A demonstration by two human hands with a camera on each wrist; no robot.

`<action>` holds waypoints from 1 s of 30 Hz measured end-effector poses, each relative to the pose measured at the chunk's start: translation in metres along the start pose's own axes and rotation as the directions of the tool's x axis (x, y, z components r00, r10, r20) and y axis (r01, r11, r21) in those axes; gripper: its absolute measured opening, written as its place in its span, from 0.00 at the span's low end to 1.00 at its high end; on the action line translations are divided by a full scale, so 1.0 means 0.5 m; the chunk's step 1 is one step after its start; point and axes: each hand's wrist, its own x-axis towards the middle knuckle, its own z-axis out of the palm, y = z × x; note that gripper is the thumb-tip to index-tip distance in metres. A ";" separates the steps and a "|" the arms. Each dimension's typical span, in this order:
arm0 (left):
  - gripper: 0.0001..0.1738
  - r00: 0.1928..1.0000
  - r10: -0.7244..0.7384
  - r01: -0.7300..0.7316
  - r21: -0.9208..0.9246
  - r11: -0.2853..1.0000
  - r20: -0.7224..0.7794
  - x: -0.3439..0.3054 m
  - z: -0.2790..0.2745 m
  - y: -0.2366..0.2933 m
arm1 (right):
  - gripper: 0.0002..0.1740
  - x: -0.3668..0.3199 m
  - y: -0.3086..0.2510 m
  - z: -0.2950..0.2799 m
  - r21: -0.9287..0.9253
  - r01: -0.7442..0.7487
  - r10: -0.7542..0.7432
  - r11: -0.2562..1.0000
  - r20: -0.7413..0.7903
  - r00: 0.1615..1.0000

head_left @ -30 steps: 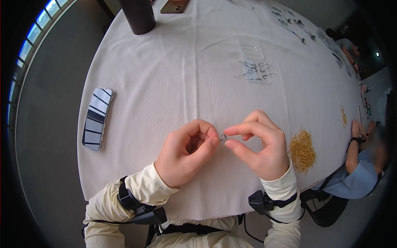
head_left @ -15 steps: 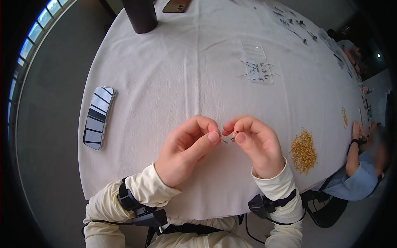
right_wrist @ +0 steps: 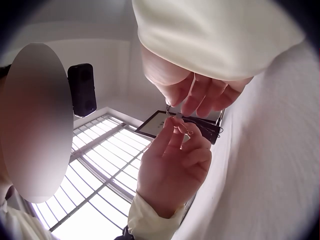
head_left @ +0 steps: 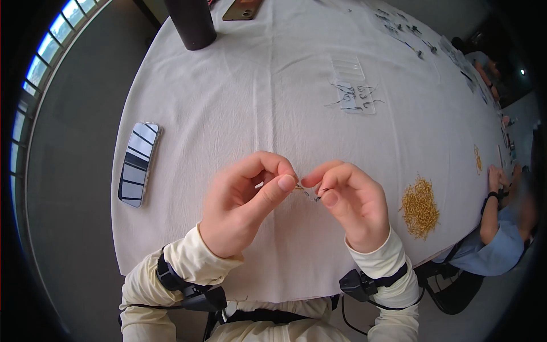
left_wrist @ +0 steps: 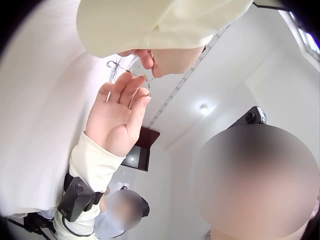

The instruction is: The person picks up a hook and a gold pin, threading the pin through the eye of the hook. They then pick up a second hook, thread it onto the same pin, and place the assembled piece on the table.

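In the head view my left hand (head_left: 242, 205) pinches a small gold-coloured wire piece between thumb and forefinger; its looped end (right_wrist: 188, 132) shows in the right wrist view. Facing it, my right hand (head_left: 356, 208) has thumb and fingers curled on a small dark metal piece (head_left: 317, 199), whose exact kind I cannot tell. The two sets of fingertips are a short gap apart above the white cloth. A heap of gold-coloured small metal pieces (head_left: 420, 208) lies right of my right hand. Further off, several fishing hooks (head_left: 364, 96) lie on a clear plastic box (head_left: 348, 67).
A phone (head_left: 138, 165) lies at the table's left side. A dark cup (head_left: 191, 25) and another phone (head_left: 241, 9) are at the far side. Several small dark items (head_left: 399, 28) lie at the far right. Another person (head_left: 496, 228) sits at the right edge.
My right thumb and forefinger, apart a second ago, have closed on the dark metal piece beside my left fingertips. Since then my left hand has shifted slightly left and away from me.
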 end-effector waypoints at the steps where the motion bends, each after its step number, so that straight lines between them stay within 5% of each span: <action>1: 0.07 0.999 0.032 -0.032 -0.008 0.999 0.012 -0.001 0.002 -0.004 | 0.06 -0.001 -0.005 0.003 0.059 -0.052 0.052 0.997 -0.003 0.999; 8: 0.06 0.995 0.092 -0.094 0.061 0.994 0.045 -0.004 0.003 -0.018 | 0.07 0.001 0.006 -0.002 0.244 -0.131 0.099 0.961 0.141 0.985; 20: 0.07 0.997 0.019 -0.014 -0.078 0.997 0.072 -0.007 0.000 0.004 | 0.05 -0.004 0.002 -0.002 0.235 -0.098 0.068 0.967 0.131 0.989; 30: 0.04 0.991 -0.025 0.010 0.113 0.994 0.131 -0.011 -0.005 -0.001 | 0.06 -0.005 0.005 -0.010 0.213 -0.146 0.110 0.966 0.171 0.979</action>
